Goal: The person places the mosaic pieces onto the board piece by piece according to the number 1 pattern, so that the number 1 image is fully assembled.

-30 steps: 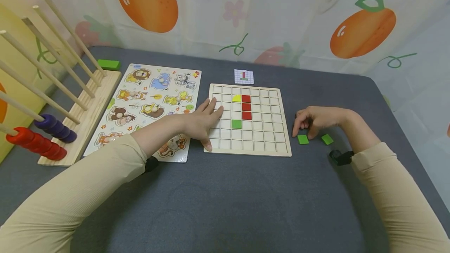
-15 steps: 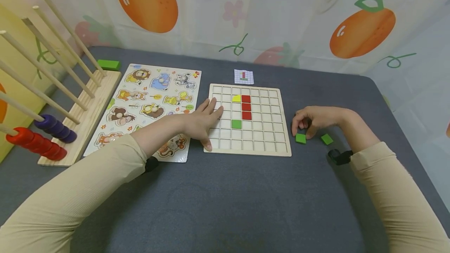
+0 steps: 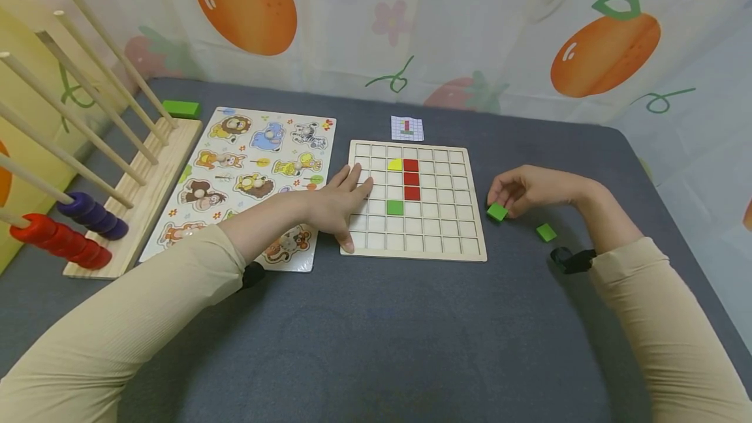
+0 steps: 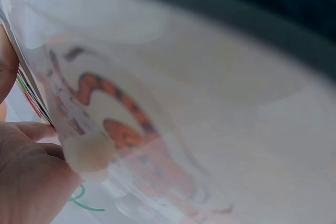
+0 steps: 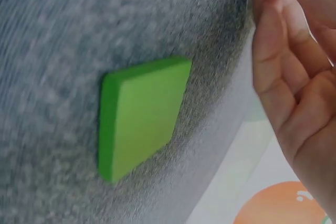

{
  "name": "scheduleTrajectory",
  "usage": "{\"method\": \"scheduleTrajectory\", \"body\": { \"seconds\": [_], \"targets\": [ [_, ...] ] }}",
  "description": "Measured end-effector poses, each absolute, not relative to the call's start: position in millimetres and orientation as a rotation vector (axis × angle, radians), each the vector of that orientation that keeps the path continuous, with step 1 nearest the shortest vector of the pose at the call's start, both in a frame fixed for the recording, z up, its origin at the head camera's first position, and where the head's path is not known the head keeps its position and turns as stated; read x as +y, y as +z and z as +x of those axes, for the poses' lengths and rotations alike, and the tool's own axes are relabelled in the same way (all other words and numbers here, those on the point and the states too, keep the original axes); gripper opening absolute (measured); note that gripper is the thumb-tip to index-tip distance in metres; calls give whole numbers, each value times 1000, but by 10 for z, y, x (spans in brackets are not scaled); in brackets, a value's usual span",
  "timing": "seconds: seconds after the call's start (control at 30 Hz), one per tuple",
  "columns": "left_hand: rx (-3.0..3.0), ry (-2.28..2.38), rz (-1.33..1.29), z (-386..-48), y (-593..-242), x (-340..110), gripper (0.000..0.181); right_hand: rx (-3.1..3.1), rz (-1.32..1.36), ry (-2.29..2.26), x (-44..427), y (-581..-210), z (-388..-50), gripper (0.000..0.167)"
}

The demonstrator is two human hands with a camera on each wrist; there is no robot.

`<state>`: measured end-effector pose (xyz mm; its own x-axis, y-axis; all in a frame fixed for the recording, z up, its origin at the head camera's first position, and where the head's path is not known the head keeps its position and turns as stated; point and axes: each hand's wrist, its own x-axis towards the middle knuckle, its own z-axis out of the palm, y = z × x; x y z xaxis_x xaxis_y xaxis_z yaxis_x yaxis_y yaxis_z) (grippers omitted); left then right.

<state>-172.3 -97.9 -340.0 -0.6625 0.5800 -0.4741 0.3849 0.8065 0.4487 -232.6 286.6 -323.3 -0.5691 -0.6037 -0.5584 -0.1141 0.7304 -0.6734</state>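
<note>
My right hand [image 3: 531,189] pinches a green square tile [image 3: 497,212] between thumb and fingers, just right of the gridded wooden board [image 3: 443,250]. A second green tile [image 3: 546,233] lies flat on the table nearer me; the right wrist view shows this loose tile [image 5: 144,119] large, with the fingers beyond it. My left hand [image 3: 335,204] rests with spread fingers on the board's left edge. Set in the board's cells are a yellow piece [image 3: 395,164] with a cut corner, a column of three red tiles [image 3: 412,179] and one green tile [image 3: 395,207].
Behind the board lies a small pattern card [image 3: 407,128]. An animal peg puzzle [image 3: 235,139] sits under my left forearm. At far left stands a wooden rod stacker [image 3: 132,214] with red and purple beads, a green block [image 3: 182,108] behind it.
My right hand has pinched the nearer-to-board green tile and lifted it, shifting slightly left and away from me. The left hand has stayed on the board.
</note>
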Motion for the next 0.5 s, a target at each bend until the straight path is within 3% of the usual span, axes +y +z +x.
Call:
{"method": "scheduleTrajectory", "body": {
  "seconds": [0.5],
  "targets": [
    [2369, 419, 706, -1712, -3378, -976, 124, 2138, -600, -848, 2498, -3195, -2311, 33]
  ]
}}
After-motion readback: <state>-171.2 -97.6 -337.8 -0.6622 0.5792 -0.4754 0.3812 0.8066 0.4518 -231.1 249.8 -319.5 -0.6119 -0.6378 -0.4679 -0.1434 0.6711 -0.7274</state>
